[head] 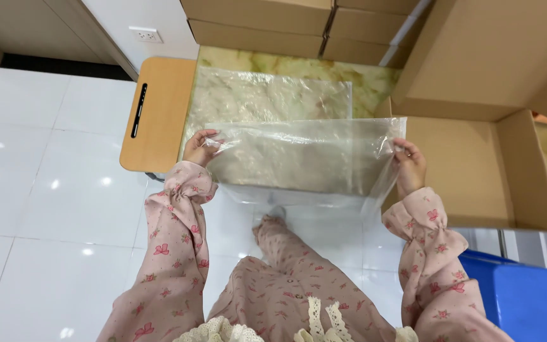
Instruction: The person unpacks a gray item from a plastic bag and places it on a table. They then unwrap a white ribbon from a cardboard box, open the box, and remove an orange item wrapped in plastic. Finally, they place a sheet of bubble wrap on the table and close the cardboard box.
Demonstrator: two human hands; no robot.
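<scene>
Pink floral sleeves (178, 253) nearest us, we pinch a clear plastic bag (299, 158) taut between left hand (199, 147) and right hand (409, 166), above the marble table (362, 79), beside an open brown carton (476, 164).

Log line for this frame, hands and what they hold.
left hand: grips clear plastic bag | right hand: grips bag's other edge | open cardboard box: at right
</scene>
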